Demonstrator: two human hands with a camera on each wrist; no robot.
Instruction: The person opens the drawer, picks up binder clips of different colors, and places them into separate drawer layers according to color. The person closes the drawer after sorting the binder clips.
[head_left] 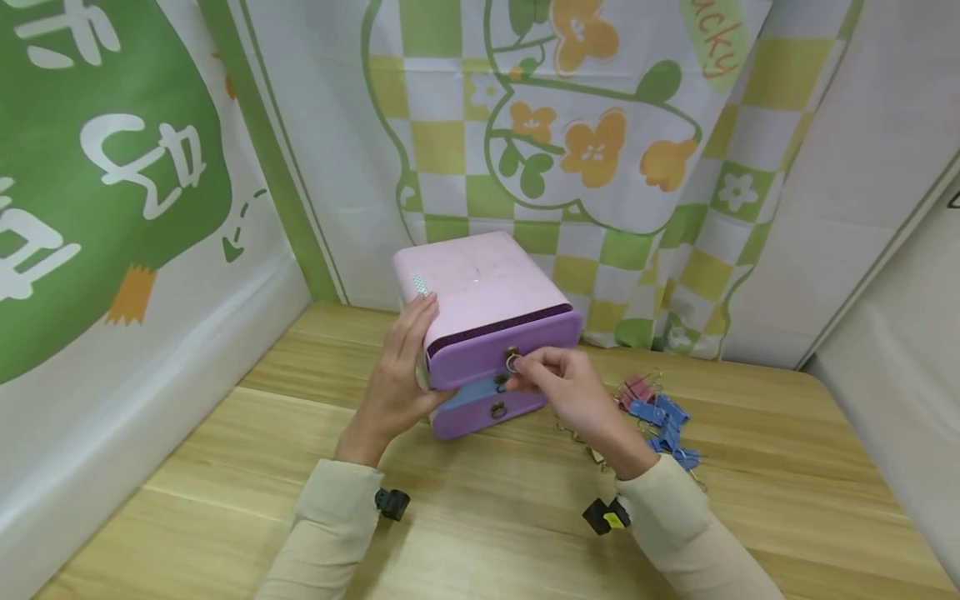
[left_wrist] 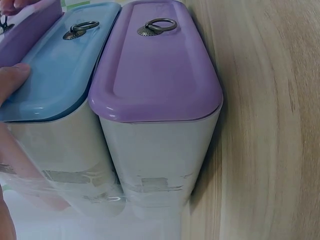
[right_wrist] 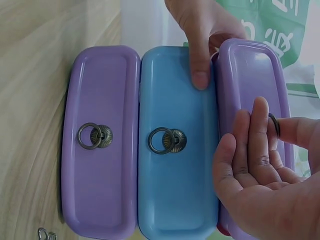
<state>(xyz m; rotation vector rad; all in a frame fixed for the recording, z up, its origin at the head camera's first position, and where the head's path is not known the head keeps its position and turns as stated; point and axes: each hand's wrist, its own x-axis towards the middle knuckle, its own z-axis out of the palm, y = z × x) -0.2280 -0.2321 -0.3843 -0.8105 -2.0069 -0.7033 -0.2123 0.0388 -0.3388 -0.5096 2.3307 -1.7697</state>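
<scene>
A small drawer cabinet [head_left: 487, 279] with a pale pink top stands on the table. Its upper purple drawer [head_left: 472, 357] juts out past the blue drawer [right_wrist: 175, 200] and the lower purple drawer [left_wrist: 155, 75]. Each front bears a bronze ring pull. My right hand [head_left: 566, 387] pinches the upper drawer's ring [head_left: 512, 363] between thumb and finger. My left hand [head_left: 397, 367] presses the cabinet's left side, fingertips up at the top edge. Its thumb [right_wrist: 201, 75] rests on the blue drawer's front.
Blue binder clips [head_left: 663, 421] and a pink binder clip [head_left: 637, 389] lie in a pile to the right of the cabinet, partly behind my right wrist. The wooden table [head_left: 247, 467] meets a checked, flower-printed curtain [head_left: 592, 208] at the back.
</scene>
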